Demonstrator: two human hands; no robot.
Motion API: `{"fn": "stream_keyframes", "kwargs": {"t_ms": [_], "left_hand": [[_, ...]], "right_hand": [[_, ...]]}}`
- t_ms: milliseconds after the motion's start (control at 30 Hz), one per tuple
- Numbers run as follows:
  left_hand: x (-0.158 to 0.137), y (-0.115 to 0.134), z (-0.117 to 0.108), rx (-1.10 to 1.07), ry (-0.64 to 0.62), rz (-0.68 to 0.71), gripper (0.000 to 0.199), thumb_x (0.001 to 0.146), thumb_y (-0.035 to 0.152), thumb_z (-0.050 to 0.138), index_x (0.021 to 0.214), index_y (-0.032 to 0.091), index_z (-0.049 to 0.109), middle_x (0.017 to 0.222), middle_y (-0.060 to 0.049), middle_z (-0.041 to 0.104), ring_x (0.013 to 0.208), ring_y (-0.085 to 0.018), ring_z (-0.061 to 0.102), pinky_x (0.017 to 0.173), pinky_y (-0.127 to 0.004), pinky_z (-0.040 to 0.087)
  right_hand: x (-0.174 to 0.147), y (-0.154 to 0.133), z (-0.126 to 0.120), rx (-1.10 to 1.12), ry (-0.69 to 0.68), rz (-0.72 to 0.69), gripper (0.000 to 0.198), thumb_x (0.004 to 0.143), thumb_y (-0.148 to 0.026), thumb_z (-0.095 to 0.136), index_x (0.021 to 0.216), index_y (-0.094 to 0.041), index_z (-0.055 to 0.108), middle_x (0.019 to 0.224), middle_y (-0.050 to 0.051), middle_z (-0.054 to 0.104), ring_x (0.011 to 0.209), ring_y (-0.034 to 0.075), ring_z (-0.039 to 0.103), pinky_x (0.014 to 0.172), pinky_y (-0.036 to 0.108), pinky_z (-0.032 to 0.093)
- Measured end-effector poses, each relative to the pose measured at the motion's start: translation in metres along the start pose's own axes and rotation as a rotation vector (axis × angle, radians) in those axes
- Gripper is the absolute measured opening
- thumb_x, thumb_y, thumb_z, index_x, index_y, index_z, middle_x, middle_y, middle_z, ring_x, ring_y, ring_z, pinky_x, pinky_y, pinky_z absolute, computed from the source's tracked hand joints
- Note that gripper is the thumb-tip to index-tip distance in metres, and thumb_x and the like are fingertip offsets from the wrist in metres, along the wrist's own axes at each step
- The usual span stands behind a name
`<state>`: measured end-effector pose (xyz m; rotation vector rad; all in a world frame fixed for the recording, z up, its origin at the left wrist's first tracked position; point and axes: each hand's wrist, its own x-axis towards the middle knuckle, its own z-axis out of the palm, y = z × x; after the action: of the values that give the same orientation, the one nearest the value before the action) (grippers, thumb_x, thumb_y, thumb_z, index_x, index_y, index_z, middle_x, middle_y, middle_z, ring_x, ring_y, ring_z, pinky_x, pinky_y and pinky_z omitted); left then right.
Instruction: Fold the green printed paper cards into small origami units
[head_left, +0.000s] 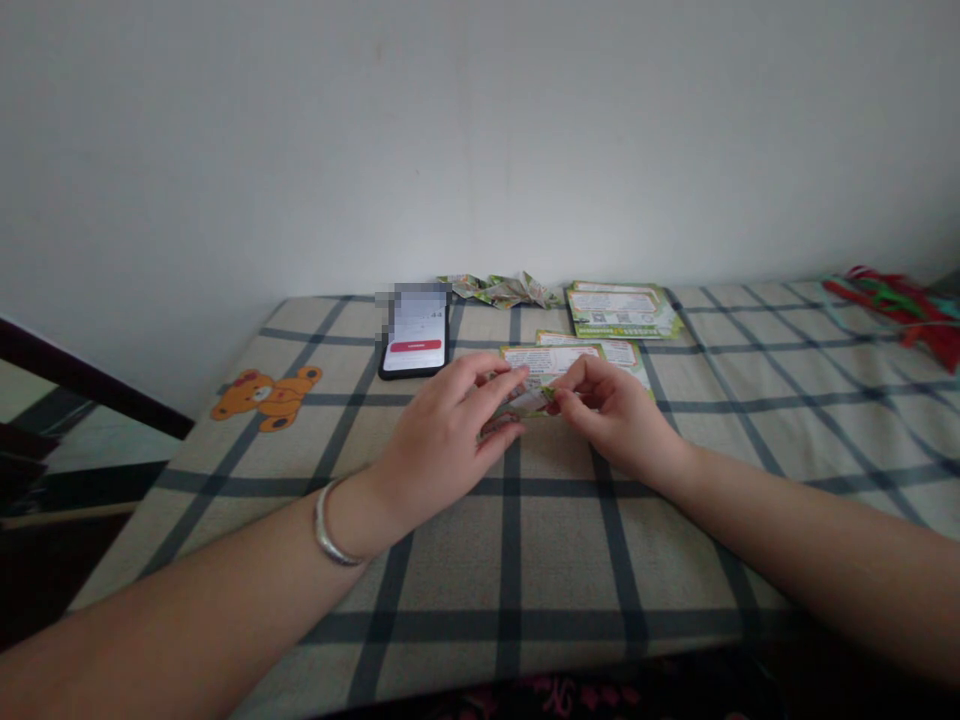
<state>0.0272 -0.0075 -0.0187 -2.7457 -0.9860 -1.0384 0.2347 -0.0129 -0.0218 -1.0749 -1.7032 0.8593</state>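
Left hand (448, 432) and right hand (621, 418) pinch paper (531, 402) at twelve o'clock, seemingly folding it; the next crease probably needs steady holding.

A smooth, rounded, silver-coloured metal bangle (323, 530) circles the left wrist (358, 512), its curved outer face catching pale light. The left forearm (202, 605) and right forearm (802, 530) are bare, each narrowing towards the wrist, and the left grip (457, 430) and right grip (619, 415) are ungloved. At the lower edge shows a dark, near-black cloth garment (675, 690) printed with small curling pink figures, their exact shapes too dim to tell.
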Motion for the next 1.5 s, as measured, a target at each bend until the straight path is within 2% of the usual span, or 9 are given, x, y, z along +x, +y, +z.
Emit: {"fn": "stream_keyframes", "kwargs": {"t_ms": [267,467,633,833,933,1100,1333,1500], "left_hand": [[-0.0015,0.0012,0.0026,0.049,-0.018,0.007,0.052,0.085,0.018,0.065,0.133,0.015,0.046,0.125,-0.011,0.059,0.115,-0.024,0.056,0.099,-0.042,0.049],[-0.0009,0.0024,0.0032,-0.088,-0.018,-0.068,0.052,0.083,0.012,0.065,0.132,0.013,0.046,0.123,-0.01,0.062,0.111,-0.021,0.059,0.099,-0.039,0.05],[-0.0014,0.0037,0.0035,-0.179,-0.029,-0.131,0.053,0.083,0.015,0.067,0.131,0.015,0.047,0.122,-0.009,0.062,0.106,-0.02,0.061,0.096,-0.038,0.051],[0.0008,0.005,0.0024,-0.277,0.012,-0.101,0.043,0.085,0.017,0.066,0.126,0.015,0.051,0.127,-0.011,0.053,0.121,-0.021,0.051,0.099,-0.035,0.05],[0.0013,0.005,0.0027,-0.321,-0.008,-0.148,0.045,0.084,0.016,0.067,0.126,0.017,0.051,0.122,-0.009,0.054,0.112,-0.019,0.056,0.091,-0.032,0.054],[0.0007,0.004,0.0041,-0.408,-0.001,-0.199,0.045,0.082,0.014,0.067,0.124,0.019,0.052,0.121,-0.007,0.053,0.096,-0.015,0.061,0.087,-0.032,0.057],[-0.0007,-0.0005,0.0072,-0.505,-0.036,-0.241,0.044,0.083,0.015,0.065,0.125,0.021,0.053,0.125,-0.008,0.051,0.112,-0.02,0.057,0.091,-0.034,0.057],[-0.0016,-0.0029,0.0075,-0.512,-0.048,-0.239,0.044,0.084,0.015,0.063,0.126,0.022,0.052,0.126,-0.008,0.05,0.114,-0.02,0.056,0.092,-0.036,0.057]], "right_hand": [[-0.0026,-0.0019,-0.0016,-0.073,0.038,-0.079,0.01,0.084,-0.026,0.057,0.077,-0.02,0.053,0.071,-0.001,0.058,0.062,0.011,0.057,0.054,0.024,0.045],[-0.0032,-0.0037,-0.0021,-0.112,0.021,-0.194,0.005,0.086,-0.024,0.059,0.086,-0.019,0.057,0.078,0.0,0.061,0.066,0.01,0.057,0.055,0.022,0.046],[-0.0041,-0.0014,-0.0023,-0.14,-0.016,-0.246,0.019,0.082,-0.021,0.066,0.099,-0.02,0.057,0.088,0.001,0.064,0.07,0.009,0.06,0.055,0.02,0.048],[-0.0042,-0.0007,-0.0021,-0.254,-0.07,-0.29,0.029,0.082,-0.023,0.066,0.109,-0.021,0.058,0.103,0.005,0.067,0.081,0.013,0.063,0.059,0.023,0.051],[-0.004,-0.0011,-0.0022,-0.261,-0.077,-0.299,0.031,0.082,-0.021,0.066,0.113,-0.021,0.058,0.106,0.005,0.067,0.083,0.013,0.063,0.062,0.023,0.051],[-0.0038,-0.0023,-0.0021,-0.249,-0.084,-0.276,0.034,0.083,-0.019,0.064,0.116,-0.02,0.058,0.112,0.006,0.066,0.084,0.012,0.063,0.064,0.023,0.052],[-0.0028,-0.0015,-0.0033,-0.285,-0.077,-0.303,0.035,0.084,-0.02,0.062,0.119,-0.021,0.059,0.111,0.006,0.067,0.088,0.015,0.064,0.066,0.026,0.054],[-0.0019,0.0024,-0.0044,-0.308,-0.064,-0.338,0.035,0.085,-0.019,0.059,0.12,-0.023,0.061,0.113,0.006,0.068,0.095,0.017,0.064,0.074,0.03,0.055]]}}
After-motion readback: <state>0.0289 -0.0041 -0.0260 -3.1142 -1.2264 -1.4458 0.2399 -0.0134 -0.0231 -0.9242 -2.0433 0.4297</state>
